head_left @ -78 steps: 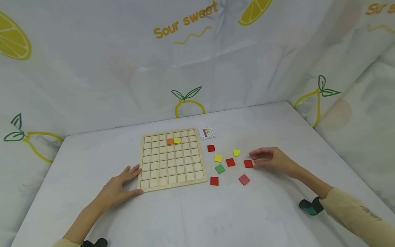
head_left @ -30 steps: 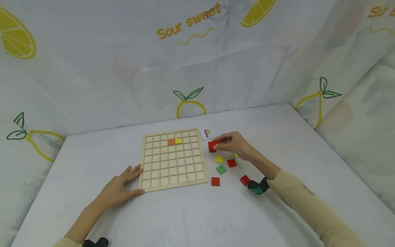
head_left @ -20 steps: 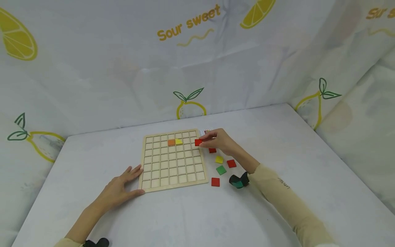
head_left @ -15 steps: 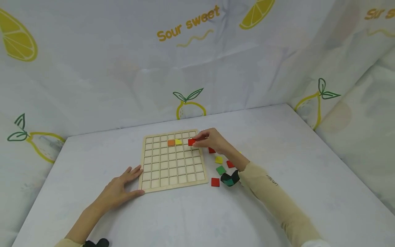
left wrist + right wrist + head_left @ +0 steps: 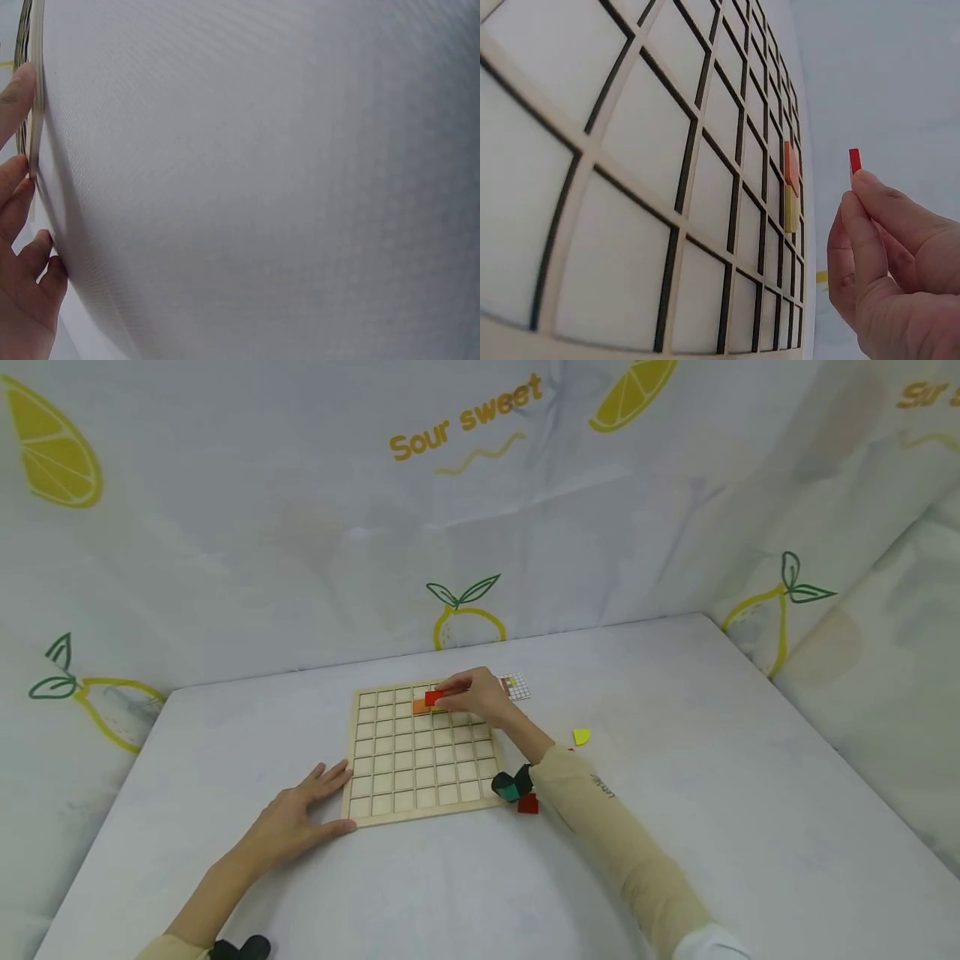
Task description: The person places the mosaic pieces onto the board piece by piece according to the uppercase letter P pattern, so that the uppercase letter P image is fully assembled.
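Note:
Thumb and fingertips of my right hand (image 5: 480, 695) pinch a small red square tile (image 5: 432, 697). In the right wrist view the red tile (image 5: 855, 159) stands edge-on, raised above the wooden grid board (image 5: 349, 777). Below it, in neighbouring cells of an upper row, sit an orange square tile (image 5: 419, 707) and a yellow tile (image 5: 790, 210), the latter mostly covered by the hand in the head view. My left hand (image 5: 288, 822) rests at the board's left side, its spread fingers touching the edge and the thumb at the near corner.
A pattern card (image 5: 519, 686) with a coloured grid lies right of the board, partly behind the right hand. Farther right is a yellow rounded tile (image 5: 581, 737). Another red tile (image 5: 528, 803) shows beside the right sleeve (image 5: 600, 810), which covers other loose tiles.
My right hand picked up a red tile from the right of the loose tiles and carried it left over the board, above the orange and yellow tiles. The left hand stays at the board.

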The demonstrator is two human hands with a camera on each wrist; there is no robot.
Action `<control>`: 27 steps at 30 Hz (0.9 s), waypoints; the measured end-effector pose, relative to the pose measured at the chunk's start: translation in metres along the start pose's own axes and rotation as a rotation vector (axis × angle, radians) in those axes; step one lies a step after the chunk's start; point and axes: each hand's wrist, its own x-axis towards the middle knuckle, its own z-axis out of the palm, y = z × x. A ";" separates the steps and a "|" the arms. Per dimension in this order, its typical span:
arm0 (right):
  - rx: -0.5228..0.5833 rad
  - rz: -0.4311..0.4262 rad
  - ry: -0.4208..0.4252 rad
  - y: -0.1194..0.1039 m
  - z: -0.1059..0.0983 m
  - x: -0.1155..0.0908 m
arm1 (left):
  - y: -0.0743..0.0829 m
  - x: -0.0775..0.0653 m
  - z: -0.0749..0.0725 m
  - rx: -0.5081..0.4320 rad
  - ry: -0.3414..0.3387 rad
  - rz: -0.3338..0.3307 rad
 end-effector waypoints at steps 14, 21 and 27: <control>-0.111 -0.066 0.071 -0.007 0.033 0.020 | 0.000 0.004 0.001 0.003 -0.007 -0.014; -0.224 -0.027 0.109 -0.006 0.042 0.026 | -0.001 0.003 0.001 0.001 -0.005 -0.011; -0.332 -0.057 0.129 -0.008 0.050 0.030 | -0.002 0.001 0.001 -0.002 -0.011 -0.019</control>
